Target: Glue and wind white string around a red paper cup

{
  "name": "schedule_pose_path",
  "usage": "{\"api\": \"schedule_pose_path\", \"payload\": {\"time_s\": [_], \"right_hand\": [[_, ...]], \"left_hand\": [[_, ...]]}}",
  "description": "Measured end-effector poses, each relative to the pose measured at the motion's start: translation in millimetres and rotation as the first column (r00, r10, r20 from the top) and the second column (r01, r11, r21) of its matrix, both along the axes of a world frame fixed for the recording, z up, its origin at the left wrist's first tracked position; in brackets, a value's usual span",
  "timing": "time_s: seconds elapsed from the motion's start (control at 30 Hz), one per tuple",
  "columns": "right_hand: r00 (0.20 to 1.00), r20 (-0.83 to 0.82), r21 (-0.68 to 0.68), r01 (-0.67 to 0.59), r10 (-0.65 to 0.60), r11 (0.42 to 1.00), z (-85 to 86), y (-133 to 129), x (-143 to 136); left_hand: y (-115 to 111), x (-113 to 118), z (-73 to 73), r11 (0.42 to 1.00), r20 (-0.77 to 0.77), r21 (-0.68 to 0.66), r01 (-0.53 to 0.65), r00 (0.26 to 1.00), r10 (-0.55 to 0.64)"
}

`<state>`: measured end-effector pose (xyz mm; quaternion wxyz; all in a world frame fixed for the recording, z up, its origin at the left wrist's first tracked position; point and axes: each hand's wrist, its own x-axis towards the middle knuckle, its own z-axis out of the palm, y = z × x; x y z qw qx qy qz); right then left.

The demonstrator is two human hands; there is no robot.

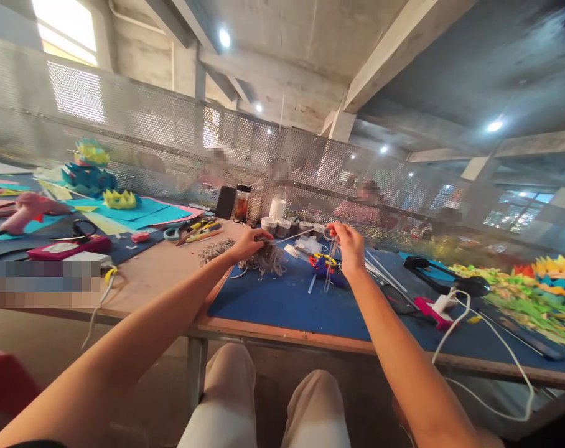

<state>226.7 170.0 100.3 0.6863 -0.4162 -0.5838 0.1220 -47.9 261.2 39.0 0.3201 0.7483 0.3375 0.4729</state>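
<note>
A tangled bundle of grey yarn [269,260] lies over the middle of the table. My left hand [249,245] is closed on it, fingers curled over the top. A taut strand runs from there across to my right hand [348,244], whose thumb and fingers are pinched on the yarn at about the same height. Loose loops and ends of yarn [329,274] dangle below my right hand. Behind the strand stand several small white tubs [282,228]. Below my right hand, a dark blue object [323,269] with yellow parts is partly hidden by the yarn.
Pliers and cutters [201,231] lie left of the yarn, near a drink jar [242,203] and a black phone-like slab [225,202]. Further left are a pink glue gun [28,211] and coloured sheets [147,211]. A white cable [511,358] loops over the right table edge. Perforated panels [170,137] stand behind.
</note>
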Motion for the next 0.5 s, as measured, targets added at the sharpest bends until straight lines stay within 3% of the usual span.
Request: {"api": "schedule_pose_path", "payload": {"time_s": [0.27, 0.5], "right_hand": [[0.945, -0.327, 0.12, 0.033, 0.008, 0.992, 33.1, -15, 30], [0.884, -0.467, 0.278, 0.162, -0.014, 0.947, 60.9, -33, 67]], "left_hand": [[8, -4, -1.4, 0.977, 0.058, -0.137, -0.164, 0.983, 0.173], [5, -5, 1.8, 0.923, 0.245, -0.346, -0.167, 0.934, 0.26]]}}
